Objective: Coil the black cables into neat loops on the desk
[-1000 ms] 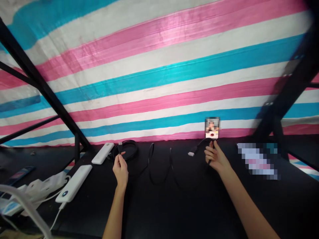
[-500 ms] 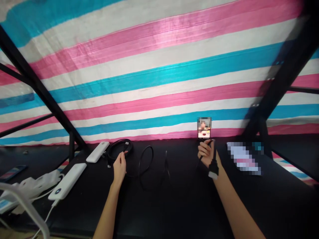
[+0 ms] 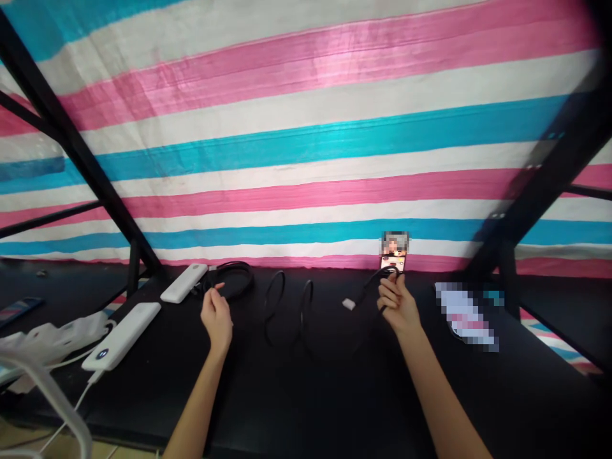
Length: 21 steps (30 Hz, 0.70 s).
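My left hand [image 3: 217,317] is closed on one end of a black cable [image 3: 307,303], beside another black coil [image 3: 247,274] lying at the back of the table. Between my hands the cable hangs in loose loops over the black surface. My right hand [image 3: 398,303] pinches the cable near its other end. From those fingers a short length bends leftward to a pale-tipped plug [image 3: 349,304]. Just behind my right hand stands a lit phone [image 3: 394,252], its screen partly blurred out. My fingers hide the exact grip points.
Two white power banks [image 3: 185,283] [image 3: 122,336] lie on the left, near a white power strip [image 3: 62,344]. On the right is a blurred flat packet [image 3: 466,315]. Dark slanting posts [image 3: 90,172] [image 3: 540,172] flank a striped sheet [image 3: 306,140] behind the black table [image 3: 306,408].
The plug by my right hand has swung from its right side to its left. My left hand has moved a little left, and the cable loops between my hands have shifted.
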Available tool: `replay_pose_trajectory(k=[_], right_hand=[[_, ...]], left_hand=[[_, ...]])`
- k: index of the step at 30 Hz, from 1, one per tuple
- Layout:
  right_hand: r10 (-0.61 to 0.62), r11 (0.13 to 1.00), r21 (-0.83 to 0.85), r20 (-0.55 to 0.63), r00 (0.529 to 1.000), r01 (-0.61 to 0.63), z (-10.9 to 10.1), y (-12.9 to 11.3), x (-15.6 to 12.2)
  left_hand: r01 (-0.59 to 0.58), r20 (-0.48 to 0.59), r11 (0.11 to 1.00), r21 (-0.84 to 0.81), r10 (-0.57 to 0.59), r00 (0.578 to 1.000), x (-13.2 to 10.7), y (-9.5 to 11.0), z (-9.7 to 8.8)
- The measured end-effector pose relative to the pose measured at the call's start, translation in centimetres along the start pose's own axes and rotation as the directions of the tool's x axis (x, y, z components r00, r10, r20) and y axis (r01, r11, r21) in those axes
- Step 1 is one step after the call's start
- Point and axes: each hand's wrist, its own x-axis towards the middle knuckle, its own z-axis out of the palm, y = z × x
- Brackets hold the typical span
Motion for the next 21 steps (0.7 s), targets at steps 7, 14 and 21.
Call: replay_pose_trajectory(k=[7, 14, 21], right_hand=[[-0.045, 0.983, 0.181, 0.027, 0.999, 0.039, -0.4, -2.3, -0.8], [-0.137, 0.953, -0.281, -0.07, 0.988, 0.113, 0.4, -0.5, -0.2], [0.009, 0.704, -0.705, -0.105, 0.994, -0.081, 2.8, 5.0, 0.1]], left_hand=[[0.109, -0.108, 0.98, -0.164, -0.128, 0.986, 2.3, -0.1, -2.1], [0.207, 0.089, 0.972, -0.108, -0.198, 0.976, 1.5, 0.9, -1.5], [0.35, 0.5, 0.937, -0.015, -0.296, 0.814, -0.1, 0.0, 0.5]])
